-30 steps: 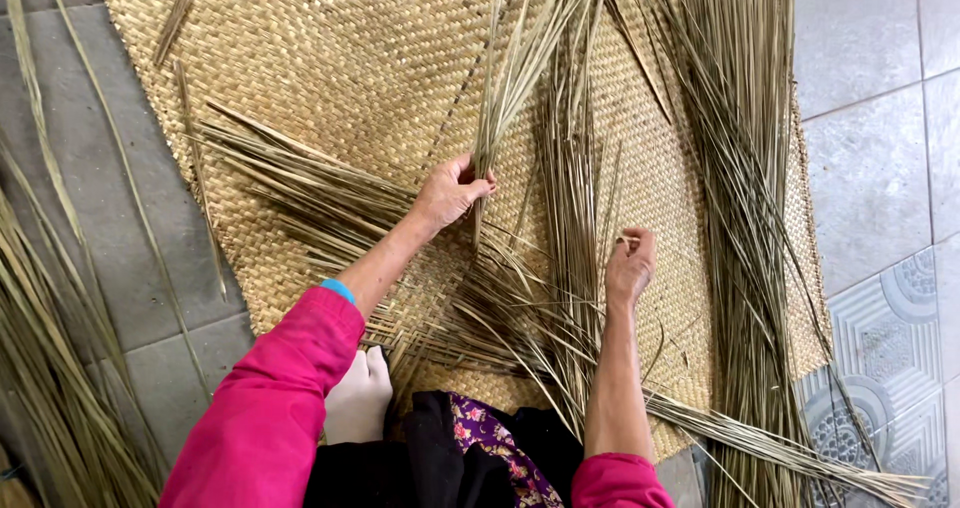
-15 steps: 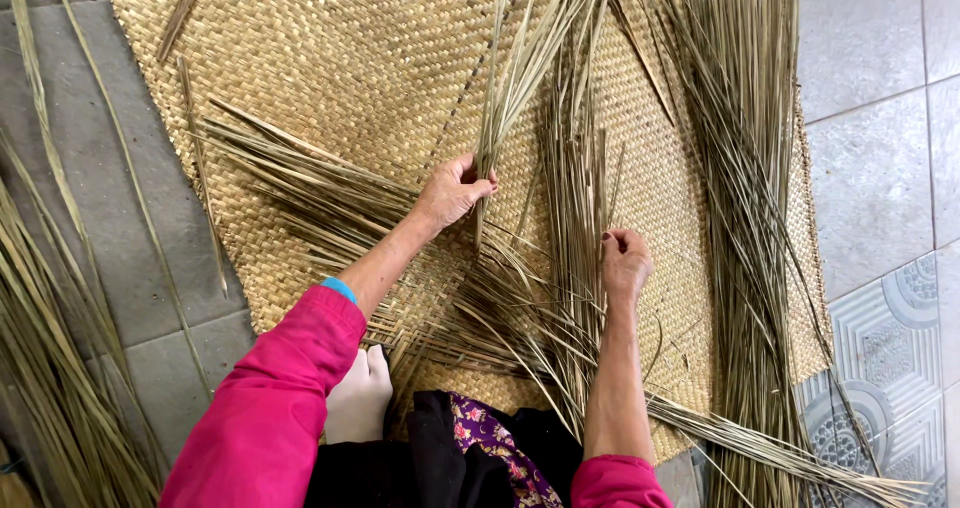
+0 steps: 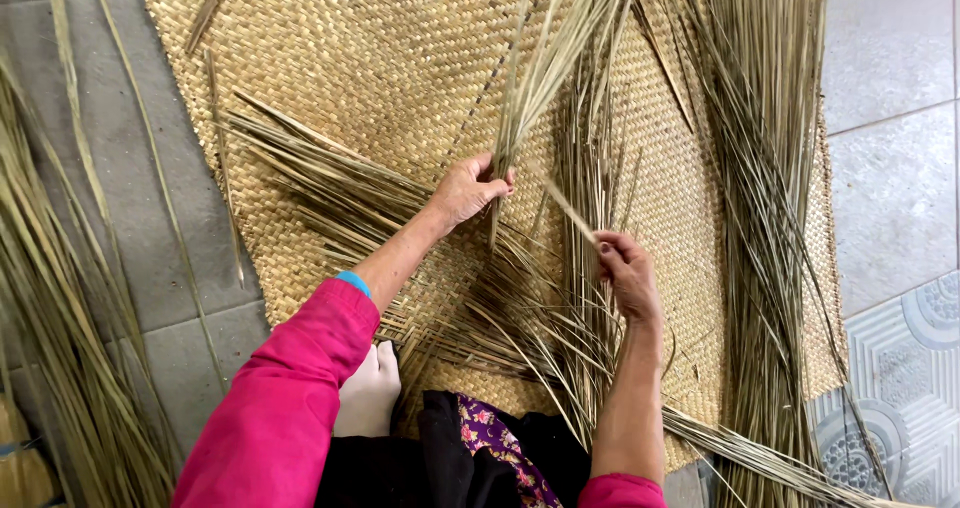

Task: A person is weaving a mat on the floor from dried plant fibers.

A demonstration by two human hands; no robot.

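1. Your big woven mat (image 3: 350, 58) covers most of the tiled floor (image 3: 890, 168), and its top edge is cut off.
2. Loose reed strips (image 3: 770, 168) pile along its right side, more at far left.
3. Your left hand (image 3: 468, 188) is gripping an upright bundle of strips (image 3: 545, 68) mid-mat.
4. Your right hand (image 3: 625, 268) pinches a single strip (image 3: 572, 211) just beside it.
5. Fingertips are hard to make out.
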